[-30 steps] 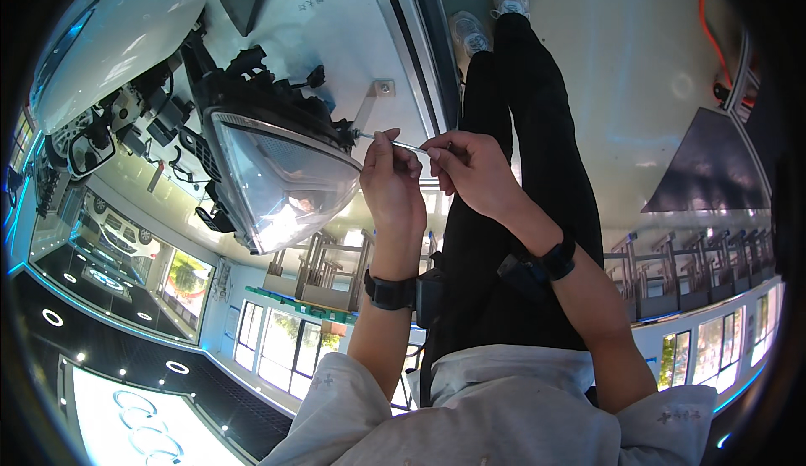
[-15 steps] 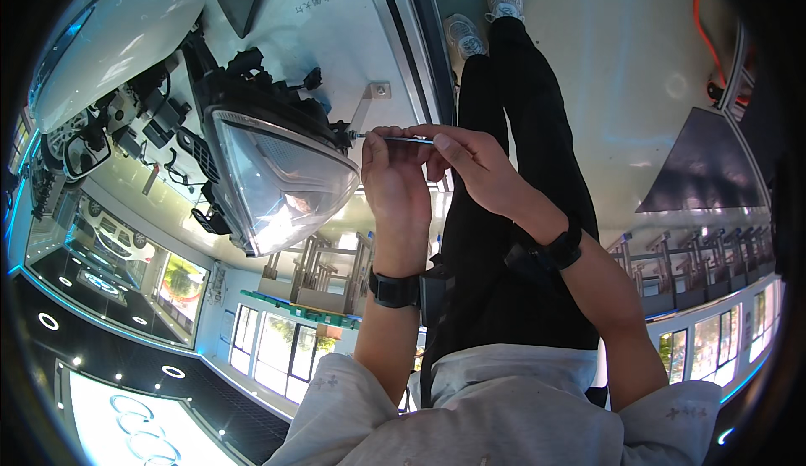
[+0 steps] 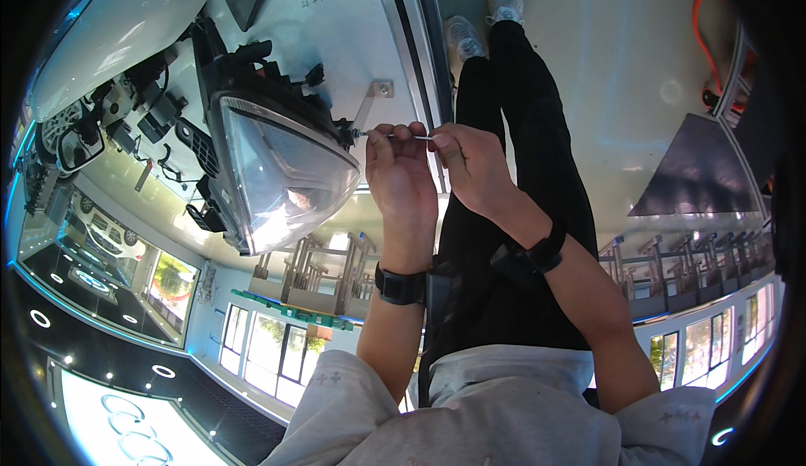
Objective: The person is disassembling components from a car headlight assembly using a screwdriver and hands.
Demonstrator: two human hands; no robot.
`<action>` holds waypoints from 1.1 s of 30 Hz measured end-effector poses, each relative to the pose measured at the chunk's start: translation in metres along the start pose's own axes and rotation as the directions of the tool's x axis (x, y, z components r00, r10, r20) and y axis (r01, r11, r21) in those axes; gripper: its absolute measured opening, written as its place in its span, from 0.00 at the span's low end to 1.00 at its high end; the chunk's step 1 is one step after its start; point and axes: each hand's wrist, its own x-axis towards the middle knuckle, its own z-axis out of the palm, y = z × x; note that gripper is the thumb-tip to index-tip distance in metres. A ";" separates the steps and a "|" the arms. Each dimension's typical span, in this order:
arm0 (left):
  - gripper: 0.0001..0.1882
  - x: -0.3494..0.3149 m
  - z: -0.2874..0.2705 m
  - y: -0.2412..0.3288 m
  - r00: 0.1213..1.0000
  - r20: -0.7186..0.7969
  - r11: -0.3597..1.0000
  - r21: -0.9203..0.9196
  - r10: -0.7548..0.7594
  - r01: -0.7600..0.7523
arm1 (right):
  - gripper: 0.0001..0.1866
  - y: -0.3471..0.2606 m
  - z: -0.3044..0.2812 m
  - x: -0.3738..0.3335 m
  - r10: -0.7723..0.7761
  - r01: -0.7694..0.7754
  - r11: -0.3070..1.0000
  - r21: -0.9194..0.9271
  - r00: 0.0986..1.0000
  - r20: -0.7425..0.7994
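Note:
A car headlight (image 3: pixel 290 159) with a clear lens and black housing is mounted on a panel to the left of my hands. At the housing's right corner, a small metal fitting (image 3: pixel 359 133) points toward my fingers. My left hand (image 3: pixel 401 176) is palm up beside it, its thumb and fingers closed around a thin, straight metal tool (image 3: pixel 425 138). The right hand (image 3: pixel 474 168) pinches the other end of that tool between thumb and fingers. My fingers hide much of the tool, so its exact kind does not show.
A metal bracket (image 3: pixel 382 90) is fixed to the pale panel behind the headlight. Several dark car parts and a mirror (image 3: pixel 81 149) hang at the far left, below a white body panel (image 3: pixel 126 29). An orange hose (image 3: pixel 698 34) lies at the far right.
My right hand has turned, and its fingers have drawn in around the tool's end. The left hand stays at the fitting. The whole view has shifted slightly.

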 end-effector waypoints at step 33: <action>0.13 -0.006 0.009 0.010 0.996 -0.069 0.992 0.108 -0.060 0.067 | 0.31 0.004 -0.001 -0.003 0.258 -0.717 -0.447 0.535 0.469 0.845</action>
